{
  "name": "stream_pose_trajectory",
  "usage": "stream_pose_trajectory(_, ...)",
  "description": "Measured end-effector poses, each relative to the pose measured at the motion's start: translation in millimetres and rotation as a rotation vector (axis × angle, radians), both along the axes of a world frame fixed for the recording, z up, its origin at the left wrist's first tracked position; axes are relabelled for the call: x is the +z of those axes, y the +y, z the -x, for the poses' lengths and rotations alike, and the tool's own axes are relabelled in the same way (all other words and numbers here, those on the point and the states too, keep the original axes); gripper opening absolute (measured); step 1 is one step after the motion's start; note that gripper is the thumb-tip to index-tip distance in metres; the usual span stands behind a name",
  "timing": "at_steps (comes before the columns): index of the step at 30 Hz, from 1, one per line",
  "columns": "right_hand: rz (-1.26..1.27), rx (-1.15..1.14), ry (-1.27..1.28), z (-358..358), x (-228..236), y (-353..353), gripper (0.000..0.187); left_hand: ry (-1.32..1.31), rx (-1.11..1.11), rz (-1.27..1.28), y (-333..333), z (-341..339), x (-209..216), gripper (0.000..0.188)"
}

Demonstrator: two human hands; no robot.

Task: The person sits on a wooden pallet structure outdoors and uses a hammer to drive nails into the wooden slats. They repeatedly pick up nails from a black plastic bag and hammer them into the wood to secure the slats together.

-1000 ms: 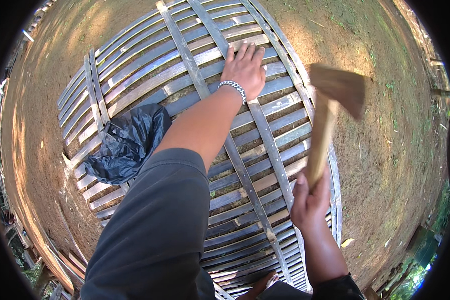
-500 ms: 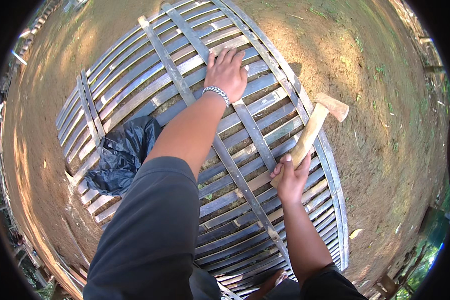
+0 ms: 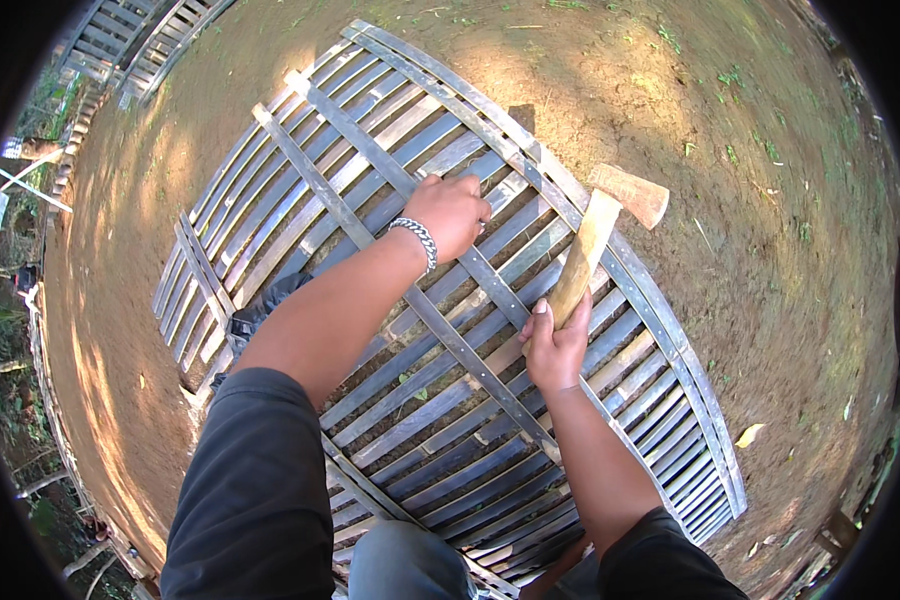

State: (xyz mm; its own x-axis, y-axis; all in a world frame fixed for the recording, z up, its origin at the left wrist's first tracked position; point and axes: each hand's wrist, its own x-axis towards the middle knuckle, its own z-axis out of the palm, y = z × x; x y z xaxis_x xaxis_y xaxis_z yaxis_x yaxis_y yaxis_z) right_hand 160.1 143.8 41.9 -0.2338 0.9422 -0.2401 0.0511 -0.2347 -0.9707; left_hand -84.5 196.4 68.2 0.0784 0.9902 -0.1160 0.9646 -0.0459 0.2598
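Note:
A large panel of dark bamboo slats (image 3: 485,372), crossed by battens with small nail heads, lies on the ground under me. My left hand (image 3: 448,213), a chain bracelet at its wrist, rests over a long batten in the panel's upper middle. Its fingers are curled in, and anything between them is hidden. My right hand (image 3: 557,352) is wrapped round the lower handle of a hatchet (image 3: 588,245). The hatchet's brownish head points up and away, above the panel's right edge.
A black plastic bag (image 3: 253,320) lies on the panel's left part, mostly behind my left forearm. Brown earth (image 3: 770,290) surrounds the panel. Another slatted panel (image 3: 110,45) stands at the far left, and my knee (image 3: 407,560) is at the lower edge.
My left hand has gone from lying spread on the slats to curled fingers. The view has shifted, and the bag is now more covered by my arm. The hatchet stays in my right hand.

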Motion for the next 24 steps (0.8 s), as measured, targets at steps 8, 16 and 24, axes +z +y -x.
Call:
stream_pose_trajectory(8, 0.022, 0.008, -0.054, -5.2, -9.4, 2.0, 0.065, 0.34, -0.13, 0.135, 12.2, -28.0, 4.8, 0.017)
stream_pose_trajectory(16, -0.017, 0.004, -0.135, -8.4, -23.6, -0.3, 0.064, 0.434, -0.156, 0.151, 19.0, -35.7, -5.9, 0.017)
stream_pose_trajectory(24, -0.035, 0.002, -0.133, -6.9, -20.9, -0.5, 0.063, 0.203, -0.07, 0.098, 9.6, -27.5, -7.7, 0.014)
